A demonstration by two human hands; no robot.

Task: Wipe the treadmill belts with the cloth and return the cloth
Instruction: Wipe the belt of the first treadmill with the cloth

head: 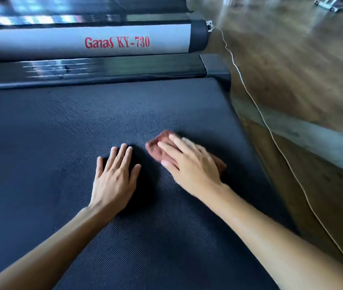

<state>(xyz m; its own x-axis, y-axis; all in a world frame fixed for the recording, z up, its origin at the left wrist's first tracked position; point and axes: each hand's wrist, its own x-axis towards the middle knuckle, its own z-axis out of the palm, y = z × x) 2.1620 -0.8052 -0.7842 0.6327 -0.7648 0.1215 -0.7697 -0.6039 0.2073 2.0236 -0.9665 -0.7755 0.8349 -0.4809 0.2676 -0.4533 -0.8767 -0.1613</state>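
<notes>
Rust-brown cloth (pixel 157 144) is lying on the dark woven treadmill belt (pixel 78 126), toward its right-hand edge, and we are seeing it pinned beneath the right hand (pixel 189 164). Both bare forearms are reaching forward from the lower corners of the view and converging toward the middle of the belt. The left hand (pixel 115 177) is resting palm-down on the belt just beside the cloth but apart from it, its fingers lying straight and slightly fanned, holding nothing. The right hand is angling inward across the cloth, its fingers extended flat and pressing the fabric onto the belt rather than curling round it. We are noting blur over the right fingertips and the cloth's far edge, so its folds are proving hard to make out. Much of the cloth is lying hidden under the palm, with only its left end and a small corner by the wrist showing. Beyond the belt, a grey side rail (pixel 40 42) lettered "Ganas KY-730" is running across the view, cut off at left. A white cord (pixel 271 133) is trailing over the wooden floor (pixel 302 65) at right.
</notes>
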